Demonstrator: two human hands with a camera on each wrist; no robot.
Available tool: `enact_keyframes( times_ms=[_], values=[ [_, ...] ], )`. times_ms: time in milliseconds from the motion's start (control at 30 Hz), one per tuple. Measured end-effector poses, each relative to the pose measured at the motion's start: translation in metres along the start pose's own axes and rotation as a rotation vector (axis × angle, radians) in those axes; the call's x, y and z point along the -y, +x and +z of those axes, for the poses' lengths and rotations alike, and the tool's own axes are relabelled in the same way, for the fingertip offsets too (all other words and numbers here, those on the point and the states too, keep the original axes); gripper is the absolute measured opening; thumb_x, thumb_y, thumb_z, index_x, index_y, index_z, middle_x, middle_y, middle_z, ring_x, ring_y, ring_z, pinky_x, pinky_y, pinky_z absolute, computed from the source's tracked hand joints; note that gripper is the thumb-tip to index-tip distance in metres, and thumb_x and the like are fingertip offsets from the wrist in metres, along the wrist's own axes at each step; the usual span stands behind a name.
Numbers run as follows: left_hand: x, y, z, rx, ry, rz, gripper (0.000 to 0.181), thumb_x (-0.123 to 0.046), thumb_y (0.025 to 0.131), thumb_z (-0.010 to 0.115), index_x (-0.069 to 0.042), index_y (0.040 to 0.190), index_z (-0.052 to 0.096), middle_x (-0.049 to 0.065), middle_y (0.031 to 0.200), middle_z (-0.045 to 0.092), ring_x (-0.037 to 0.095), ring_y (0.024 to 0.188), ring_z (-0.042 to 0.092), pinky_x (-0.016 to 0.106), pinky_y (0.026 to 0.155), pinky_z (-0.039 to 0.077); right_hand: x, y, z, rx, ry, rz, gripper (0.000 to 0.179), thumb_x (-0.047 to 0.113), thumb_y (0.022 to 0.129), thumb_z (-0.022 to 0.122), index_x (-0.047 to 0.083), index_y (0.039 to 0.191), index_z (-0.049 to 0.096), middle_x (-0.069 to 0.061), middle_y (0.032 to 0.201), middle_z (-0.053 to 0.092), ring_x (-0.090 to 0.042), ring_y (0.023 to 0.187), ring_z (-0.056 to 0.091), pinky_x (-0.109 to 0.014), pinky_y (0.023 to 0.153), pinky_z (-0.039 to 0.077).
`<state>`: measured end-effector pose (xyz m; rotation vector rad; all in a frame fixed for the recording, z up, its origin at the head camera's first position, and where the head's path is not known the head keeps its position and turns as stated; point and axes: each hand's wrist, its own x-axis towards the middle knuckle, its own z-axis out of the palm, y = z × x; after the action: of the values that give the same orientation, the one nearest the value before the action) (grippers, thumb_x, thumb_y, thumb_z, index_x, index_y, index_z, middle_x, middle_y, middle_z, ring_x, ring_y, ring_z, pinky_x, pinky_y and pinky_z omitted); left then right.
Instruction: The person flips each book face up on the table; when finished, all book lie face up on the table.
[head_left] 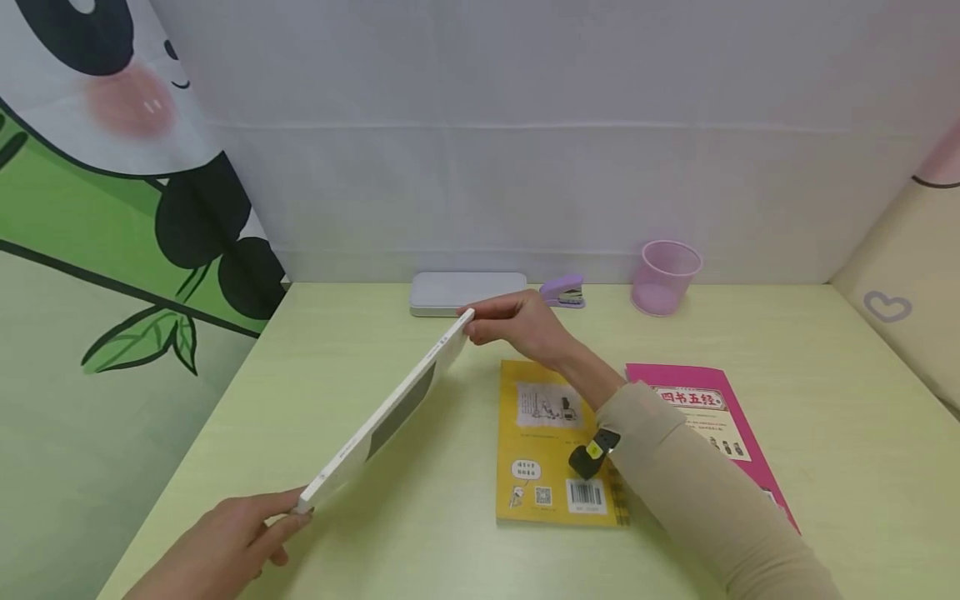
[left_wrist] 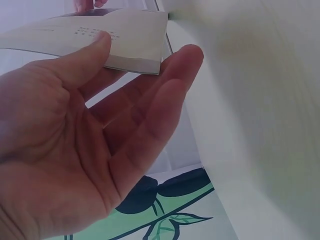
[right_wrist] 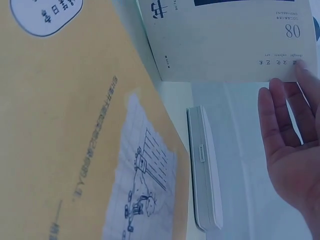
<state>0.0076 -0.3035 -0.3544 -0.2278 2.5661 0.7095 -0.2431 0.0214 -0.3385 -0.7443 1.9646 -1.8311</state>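
Sleeve nearest, head view. I held the white book tilted above the table, left of the yellow book; my left hand pinched its lower, near end, my right hand its upper, far end.

Left wrist view: thumb lay on the printed face, fingers beneath, gripping near a corner. Its edge bowed slightly; I judged it light, bendable, paper-covered.

Right wrist view: thumb on the face, other fingers at the edge. Smooth stock might slip and corners crease, I reckoned; best hold: opposite ends, thumbs flat, pressure modest.
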Motion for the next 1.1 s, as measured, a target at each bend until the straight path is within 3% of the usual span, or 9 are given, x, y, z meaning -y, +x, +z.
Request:
enact_keyframes(
  times_ms=[100,200,567,833,1033,1100],
  values=[
    [0.000,0.001,0.000,-0.009,0.000,0.008,0.024,-0.027,0.102,0.069,-0.014,0.121,0.072,-0.001,0.089,0.068,0.018,0.075,0.057,0.034,0.066,0.048,0.001,0.000,-0.001,-0.001,0.005,-0.001,0.032,0.005,0.096,0.077,-0.001,0.127,0.075,-0.012,0.113,0.081,-0.027,0.095,0.078,-0.047,0.097,0.061],
    [0.001,0.000,-0.001,-0.029,0.002,0.018,0.020,-0.026,0.102,0.069,-0.013,0.117,0.072,-0.001,0.086,0.069,0.018,0.073,0.057,0.034,0.066,0.048,0.002,-0.001,-0.002,-0.004,-0.003,-0.002,0.033,0.005,0.095,0.077,-0.003,0.128,0.074,-0.010,0.113,0.081,-0.030,0.095,0.077,-0.047,0.097,0.061],
    [0.000,-0.001,-0.007,-0.037,-0.036,0.024,0.038,-0.029,0.106,0.063,-0.005,0.136,0.067,0.003,0.100,0.075,0.019,0.077,0.063,0.039,0.071,0.057,0.006,-0.001,-0.007,-0.020,-0.033,-0.019,0.029,0.005,0.097,0.075,-0.001,0.125,0.076,-0.010,0.112,0.081,-0.021,0.088,0.075,-0.041,0.093,0.063],
    [0.001,0.000,-0.011,-0.056,-0.075,0.064,0.038,-0.026,0.108,0.061,-0.004,0.139,0.065,0.003,0.105,0.076,0.016,0.078,0.065,0.031,0.067,0.056,0.013,-0.005,-0.012,-0.032,-0.079,-0.005,0.029,0.008,0.099,0.074,0.000,0.126,0.076,-0.014,0.119,0.079,-0.035,0.109,0.074,-0.041,0.101,0.059],
    [0.000,-0.001,-0.016,-0.069,-0.108,0.084,0.037,-0.029,0.110,0.057,-0.005,0.137,0.064,0.000,0.095,0.073,0.017,0.077,0.064,0.029,0.064,0.056,0.017,-0.006,-0.014,-0.036,-0.107,-0.015,0.029,0.009,0.098,0.075,0.003,0.126,0.077,-0.012,0.122,0.078,-0.026,0.115,0.074,-0.042,0.106,0.057],
    [0.000,-0.001,-0.018,-0.084,-0.116,0.095,0.039,-0.029,0.110,0.057,-0.005,0.140,0.062,0.001,0.101,0.071,0.017,0.081,0.064,0.028,0.064,0.057,0.019,-0.007,-0.014,-0.036,-0.104,-0.024,0.028,0.009,0.098,0.075,0.003,0.126,0.077,-0.012,0.121,0.079,-0.024,0.114,0.074,-0.042,0.106,0.057]
  ],
)
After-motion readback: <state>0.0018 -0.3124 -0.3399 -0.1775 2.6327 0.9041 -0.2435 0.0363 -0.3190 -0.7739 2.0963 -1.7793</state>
